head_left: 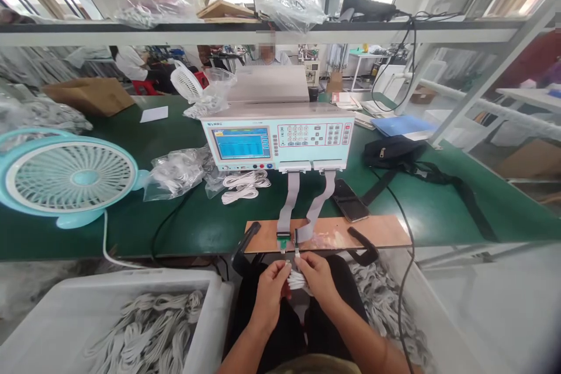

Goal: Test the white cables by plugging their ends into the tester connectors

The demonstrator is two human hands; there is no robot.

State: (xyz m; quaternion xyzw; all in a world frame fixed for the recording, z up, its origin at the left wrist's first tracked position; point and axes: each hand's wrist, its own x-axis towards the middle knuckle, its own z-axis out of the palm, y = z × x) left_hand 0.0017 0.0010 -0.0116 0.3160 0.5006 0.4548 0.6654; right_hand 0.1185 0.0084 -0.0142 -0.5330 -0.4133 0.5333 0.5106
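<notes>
A coiled white cable (297, 280) hangs between my hands in front of the bench edge. My left hand (272, 286) pinches one end of it, just below the green adapter board (283, 242) on the left grey ribbon cable (288, 204). With closed fingers, my right hand (319, 279) grips the other end, up at the connector (297, 250) on the right grey ribbon cable (316, 210). Whether that plug is fully seated I cannot tell. Both ribbons run down from a benchtop tester (280, 140) with a lit blue screen.
White bins with cable bundles (149, 333) stand left and right of my legs. On the green bench (193, 234) are a fan (83, 178), bagged cables (175, 172), loose white cables (245, 186), a phone (350, 200) and a black bag (394, 152). A person sits behind the tester.
</notes>
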